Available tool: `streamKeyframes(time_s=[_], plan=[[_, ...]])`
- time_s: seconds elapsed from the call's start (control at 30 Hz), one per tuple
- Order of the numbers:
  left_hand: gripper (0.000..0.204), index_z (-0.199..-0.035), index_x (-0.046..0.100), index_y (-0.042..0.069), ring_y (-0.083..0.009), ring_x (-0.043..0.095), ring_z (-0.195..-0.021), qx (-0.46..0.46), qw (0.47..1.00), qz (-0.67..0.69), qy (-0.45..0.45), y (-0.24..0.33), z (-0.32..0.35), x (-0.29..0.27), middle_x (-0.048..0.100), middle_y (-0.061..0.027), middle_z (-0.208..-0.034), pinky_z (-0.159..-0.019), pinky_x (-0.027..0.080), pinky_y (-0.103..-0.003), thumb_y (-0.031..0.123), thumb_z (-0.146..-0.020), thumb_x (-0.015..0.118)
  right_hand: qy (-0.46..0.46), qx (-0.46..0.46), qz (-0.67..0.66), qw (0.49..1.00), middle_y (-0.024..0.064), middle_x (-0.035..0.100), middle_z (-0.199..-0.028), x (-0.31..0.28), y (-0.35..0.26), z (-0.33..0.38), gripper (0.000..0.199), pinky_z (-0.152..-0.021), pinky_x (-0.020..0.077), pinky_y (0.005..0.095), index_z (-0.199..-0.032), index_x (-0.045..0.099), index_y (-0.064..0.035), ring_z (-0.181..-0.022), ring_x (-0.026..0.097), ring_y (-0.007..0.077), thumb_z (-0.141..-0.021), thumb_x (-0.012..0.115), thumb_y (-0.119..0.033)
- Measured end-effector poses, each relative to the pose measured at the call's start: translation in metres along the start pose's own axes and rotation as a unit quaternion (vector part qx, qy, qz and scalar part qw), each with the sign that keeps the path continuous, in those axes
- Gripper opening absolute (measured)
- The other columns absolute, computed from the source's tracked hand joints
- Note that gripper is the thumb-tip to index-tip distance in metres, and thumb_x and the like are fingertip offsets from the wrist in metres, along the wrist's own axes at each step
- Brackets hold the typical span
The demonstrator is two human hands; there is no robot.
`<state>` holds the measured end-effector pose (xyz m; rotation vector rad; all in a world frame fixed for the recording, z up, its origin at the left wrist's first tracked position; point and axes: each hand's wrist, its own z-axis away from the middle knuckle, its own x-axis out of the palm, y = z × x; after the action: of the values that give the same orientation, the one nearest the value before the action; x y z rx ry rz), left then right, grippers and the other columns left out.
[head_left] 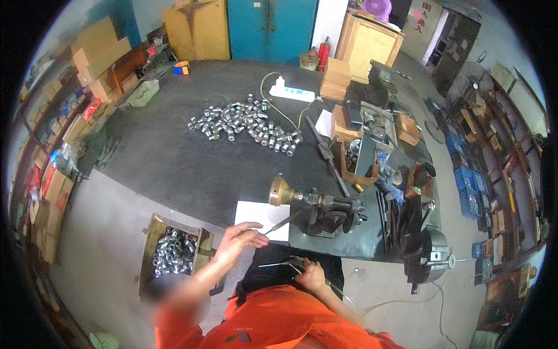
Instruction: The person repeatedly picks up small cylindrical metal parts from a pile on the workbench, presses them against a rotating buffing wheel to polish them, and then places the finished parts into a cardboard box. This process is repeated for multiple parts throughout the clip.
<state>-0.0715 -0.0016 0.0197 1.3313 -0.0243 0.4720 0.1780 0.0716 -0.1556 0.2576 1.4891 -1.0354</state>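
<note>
Your hands are working apart at the lower centre of the frame. Your left hand is pinching one end of a slim dark rod, probably to leave its length clear over the white paper. Your right hand is gripping a thin-stemmed tool just below the edge of the bench; a hose is trailing beside that wrist.

The metal fixture is standing just right of the rod, its brass-coloured cup jutting left, likely for easy access. Metal fittings are lying heaped at upper centre; more are filling an open box at lower left. Right of centre, a long bar and a cardboard tray are crowding the space behind the fixture.
</note>
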Motion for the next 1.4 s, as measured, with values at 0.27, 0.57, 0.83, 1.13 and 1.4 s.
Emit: streamKeyframes(time_s=[0.27,0.57,0.83,1.13,1.4], plan=[[0.027,-0.100,0.052,-0.007,-0.0168,0.059,-0.077,-0.088,0.984,-0.148,0.043,-0.117,0.037,-0.053,0.061,-0.0137,-0.081,-0.065,0.048,-0.026,0.014,-0.083,0.049,-0.211,0.148,-0.529,0.808,0.0074,0.057,-0.063,-0.031,0.005,0.007,0.017,-0.048,0.0427,0.0283,-0.074,0.058,0.0030,-0.053,0.053,0.0163,-0.066,0.049,-0.009],[0.024,-0.091,0.059,0.008,-0.0345,0.058,-0.072,0.001,0.778,-0.622,-0.087,-0.152,0.038,-0.031,0.059,-0.0198,-0.078,-0.062,0.046,-0.043,0.019,-0.072,0.049,-0.271,0.158,-0.463,0.829,0.0016,0.053,-0.060,-0.075,-0.021,0.046,0.028,-0.046,0.0373,0.0243,-0.091,0.059,-0.0043,-0.051,0.047,0.0108,-0.066,0.049,-0.011],[0.016,-0.073,0.062,0.004,-0.0340,0.058,-0.073,0.009,0.682,-0.711,-0.172,-0.171,0.023,-0.063,0.060,-0.0175,-0.074,-0.062,0.046,-0.046,0.010,-0.065,0.050,-0.182,0.075,-0.349,0.916,0.0029,0.056,-0.065,-0.071,-0.025,0.039,0.027,-0.052,0.0418,0.0258,-0.086,0.060,-0.0031,-0.057,0.050,0.0090,-0.063,0.052,-0.014],[0.023,-0.097,0.059,0.005,-0.0181,0.061,-0.064,0.079,0.859,-0.503,-0.063,-0.019,0.010,-0.058,0.061,-0.0107,-0.069,-0.060,0.047,-0.032,0.012,-0.081,0.045,-0.143,0.075,-0.127,0.979,0.0175,0.059,-0.076,-0.014,0.018,0.005,0.022,-0.063,0.0459,0.0366,-0.077,0.057,-0.0022,-0.068,0.057,0.0315,-0.063,0.054,-0.019],[0.027,-0.097,0.053,0.001,-0.0329,0.054,-0.086,0.253,0.714,-0.652,-0.005,0.039,-0.155,-0.036,0.057,-0.0170,-0.093,-0.073,0.045,-0.040,0.012,-0.073,0.053,-0.019,-0.243,-0.144,0.959,0.0127,0.059,-0.076,0.020,0.074,-0.004,0.012,-0.056,0.0464,0.0302,-0.066,0.056,-0.0033,-0.066,0.058,0.0227,-0.060,0.060,-0.013]])
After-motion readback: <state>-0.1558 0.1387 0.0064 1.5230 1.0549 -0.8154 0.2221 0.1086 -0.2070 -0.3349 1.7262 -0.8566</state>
